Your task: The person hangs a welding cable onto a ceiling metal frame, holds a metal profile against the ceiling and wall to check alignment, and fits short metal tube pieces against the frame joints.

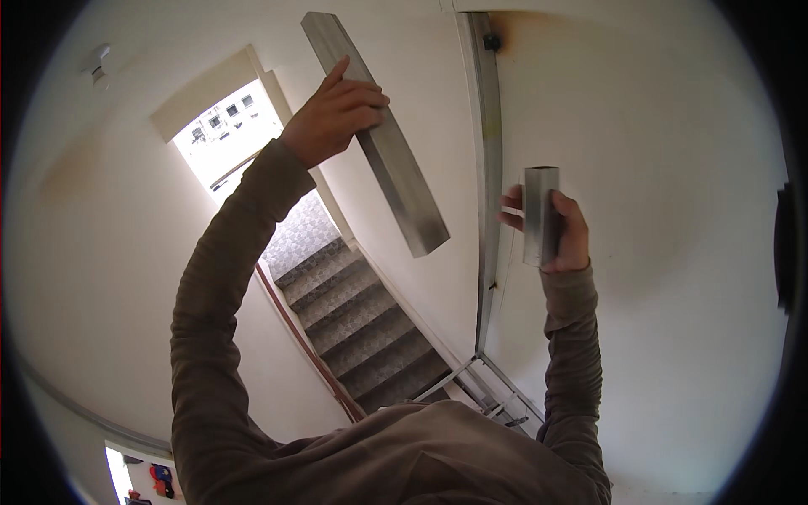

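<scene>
White walls [648,337] surround a stairwell. The right hand [572,231] is closed around a short metal piece [539,202], held upright at right. The left hand [337,118] clamps a long, tilted metal piece [400,181] at left, apart from the short one. Farther, grey stairs [362,324] lead toward a bright opening [231,126].

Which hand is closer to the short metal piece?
Right. The right hand is holding the short piece; the left hand is away from it, higher in the picture and to the left, gripping the long piece.
</scene>
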{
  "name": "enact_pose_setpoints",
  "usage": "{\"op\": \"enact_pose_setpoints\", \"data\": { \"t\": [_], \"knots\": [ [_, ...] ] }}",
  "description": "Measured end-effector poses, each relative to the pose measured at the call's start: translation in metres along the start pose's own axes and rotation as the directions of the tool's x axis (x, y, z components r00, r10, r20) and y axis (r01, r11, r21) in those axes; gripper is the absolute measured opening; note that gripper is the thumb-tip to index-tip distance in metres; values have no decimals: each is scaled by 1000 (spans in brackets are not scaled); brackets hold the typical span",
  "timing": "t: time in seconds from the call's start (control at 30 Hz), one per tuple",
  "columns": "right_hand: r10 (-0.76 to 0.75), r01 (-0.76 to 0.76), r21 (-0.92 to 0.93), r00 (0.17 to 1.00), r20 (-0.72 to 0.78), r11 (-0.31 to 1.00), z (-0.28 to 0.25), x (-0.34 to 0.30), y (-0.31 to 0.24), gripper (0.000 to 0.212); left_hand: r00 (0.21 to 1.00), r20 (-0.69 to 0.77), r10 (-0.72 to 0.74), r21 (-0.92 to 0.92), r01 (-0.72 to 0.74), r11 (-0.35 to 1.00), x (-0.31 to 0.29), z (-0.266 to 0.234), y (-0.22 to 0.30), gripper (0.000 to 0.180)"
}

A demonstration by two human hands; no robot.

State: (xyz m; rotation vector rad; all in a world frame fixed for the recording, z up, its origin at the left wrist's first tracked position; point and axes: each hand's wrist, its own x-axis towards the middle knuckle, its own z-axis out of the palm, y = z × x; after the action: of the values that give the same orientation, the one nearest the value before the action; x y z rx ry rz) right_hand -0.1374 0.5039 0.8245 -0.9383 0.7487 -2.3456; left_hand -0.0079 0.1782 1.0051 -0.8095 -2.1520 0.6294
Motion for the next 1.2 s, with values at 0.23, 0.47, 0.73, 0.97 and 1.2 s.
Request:
{"op": "enact_pose_setpoints", "data": {
  "t": [0.23, 0.47, 0.73, 0.97, 1.2],
  "knots": [
    [342, -287, -298, 927, 152, 910, 67, 6, 39, 58, 993, -108, 50, -60, -57, 997, -6, 1, 63, 36],
    [118, -23, -305, 947, 297, 952, 84, 28, 54, 26, 833, -467, -297, -53, 309, 950, -7, 0, 58, 38],
    [18, 124, -446, 953, 301, 886, 95, 59, 41, 25, 600, 331, -728, -908, -6, -418, 15, 6, 88, 52],
    [-239, 287, -451, 958, 162, 845, 47, 46, -2, 29, 481, 168, -861, -985, 109, -131, 66, 1, 40, 42],
    [-713, 404, -913, 659, 240, 65, -28, 29, -70, 28, 496, 14, -868, -935, 315, 165, 130, -8, -62, 49]
  ]
}}
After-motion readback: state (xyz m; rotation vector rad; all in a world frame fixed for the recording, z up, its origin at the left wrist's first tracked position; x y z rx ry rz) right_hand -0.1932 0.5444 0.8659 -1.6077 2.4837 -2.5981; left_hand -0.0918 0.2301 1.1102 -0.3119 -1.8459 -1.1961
